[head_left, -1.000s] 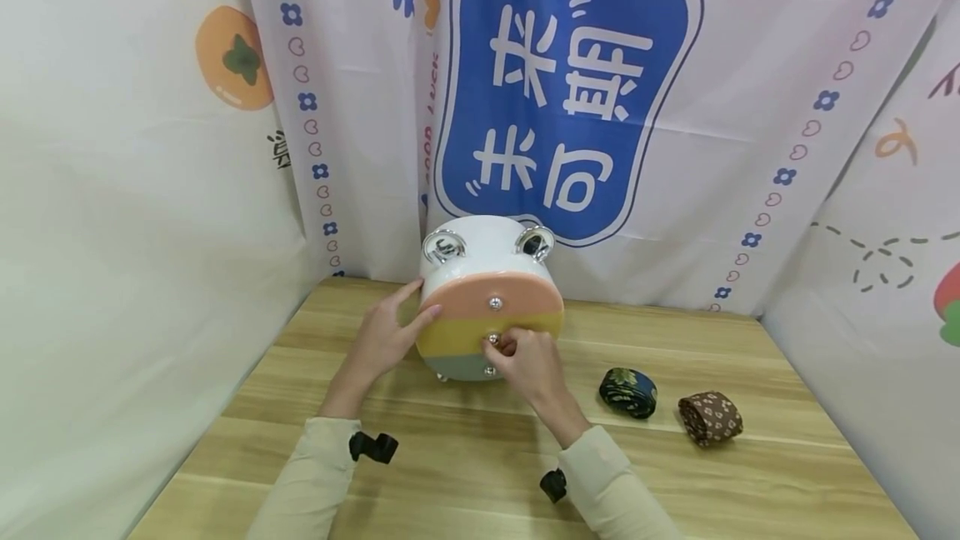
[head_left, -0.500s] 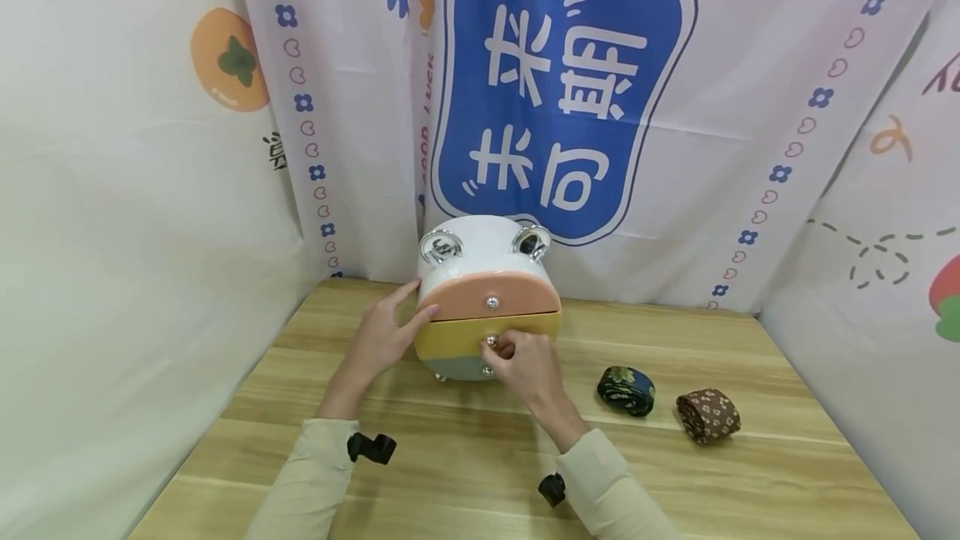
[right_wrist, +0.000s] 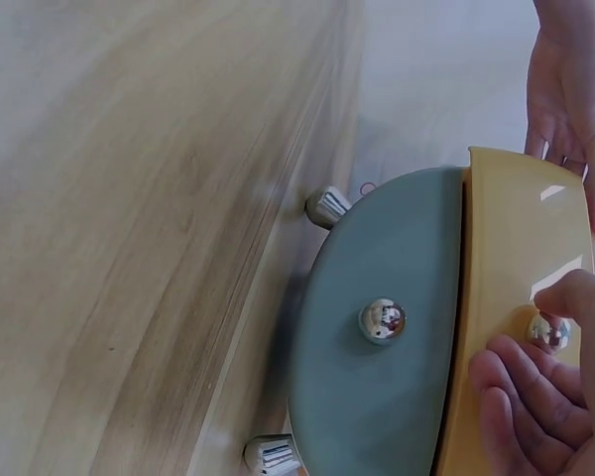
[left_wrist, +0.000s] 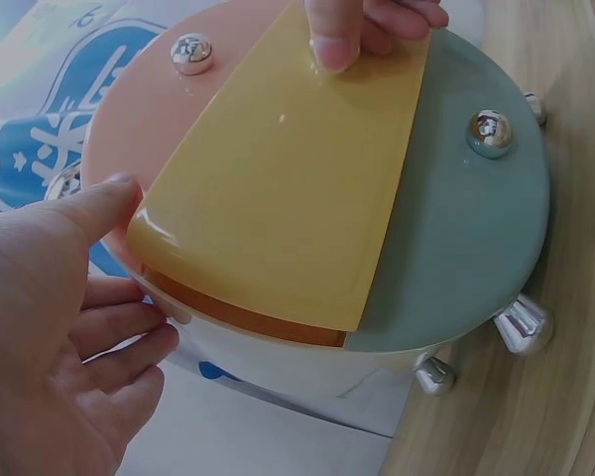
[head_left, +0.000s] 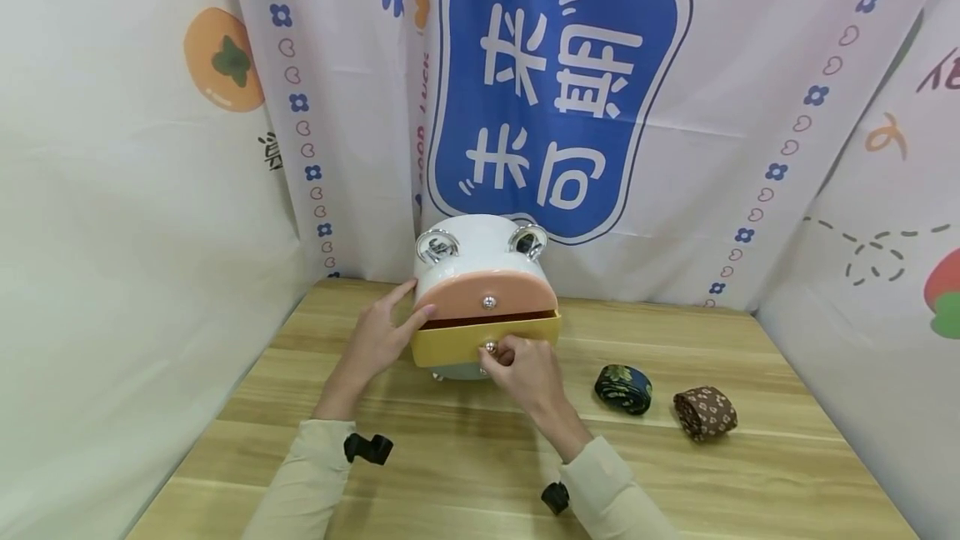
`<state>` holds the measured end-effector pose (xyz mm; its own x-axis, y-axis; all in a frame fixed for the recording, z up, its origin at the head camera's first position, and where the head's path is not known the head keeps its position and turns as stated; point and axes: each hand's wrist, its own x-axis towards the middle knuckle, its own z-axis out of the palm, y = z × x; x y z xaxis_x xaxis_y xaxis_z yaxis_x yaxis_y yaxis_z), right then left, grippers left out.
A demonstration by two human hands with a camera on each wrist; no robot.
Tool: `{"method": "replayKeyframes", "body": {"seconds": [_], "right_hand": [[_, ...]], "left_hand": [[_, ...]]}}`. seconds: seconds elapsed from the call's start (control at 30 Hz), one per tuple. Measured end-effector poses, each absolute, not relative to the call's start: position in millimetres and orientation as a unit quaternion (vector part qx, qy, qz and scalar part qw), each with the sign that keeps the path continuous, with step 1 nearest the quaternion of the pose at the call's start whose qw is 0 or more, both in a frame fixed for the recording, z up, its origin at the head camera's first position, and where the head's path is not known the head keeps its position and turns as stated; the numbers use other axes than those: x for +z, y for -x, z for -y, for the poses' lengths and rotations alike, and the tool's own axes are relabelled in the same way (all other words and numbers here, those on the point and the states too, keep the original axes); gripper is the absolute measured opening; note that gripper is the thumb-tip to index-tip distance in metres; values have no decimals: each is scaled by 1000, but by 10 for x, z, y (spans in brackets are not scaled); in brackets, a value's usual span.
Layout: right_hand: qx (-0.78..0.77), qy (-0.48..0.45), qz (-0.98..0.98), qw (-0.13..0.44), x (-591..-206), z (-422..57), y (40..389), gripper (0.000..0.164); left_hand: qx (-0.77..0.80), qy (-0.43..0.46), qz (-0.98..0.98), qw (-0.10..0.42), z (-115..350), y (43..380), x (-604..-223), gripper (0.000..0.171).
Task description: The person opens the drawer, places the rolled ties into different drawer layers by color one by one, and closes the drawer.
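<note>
A small white drawer box stands on the table, with peach, yellow and green fronts and round silver knobs. Its yellow drawer is pulled partway out, a dark gap showing above it. My right hand pinches the drawer's silver knob between thumb and fingers. At the box's left side rests my left hand, thumb against the edge of the peach front, the other fingers loosely bent along the side. What lies inside the drawer is hidden.
To the right on the wooden table lie two rolled fabric strips, like neckties: a dark blue-green floral roll and a brown flowered roll. A printed curtain hangs close behind the box. Silver feet hold the box up.
The yellow drawer has slid out from flush toward me, my right hand drawing back with its knob. My left hand stays at the box's side. The view shifts slightly.
</note>
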<state>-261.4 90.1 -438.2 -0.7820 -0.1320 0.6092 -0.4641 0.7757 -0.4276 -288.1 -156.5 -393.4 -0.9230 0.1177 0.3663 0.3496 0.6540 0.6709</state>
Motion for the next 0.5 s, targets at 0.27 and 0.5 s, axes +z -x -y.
{"method": "replayKeyframes", "body": {"seconds": [0.27,0.5], "right_hand": [[283,-167,898,291,-4373,-923,2543,27],[281,-169,897,295,-4363,-922,2471,27]], "left_hand": [[-393,125,899,147,1551,2872,-3936,77],[-392,124,900,145,1558,2849,-3918,75]]}}
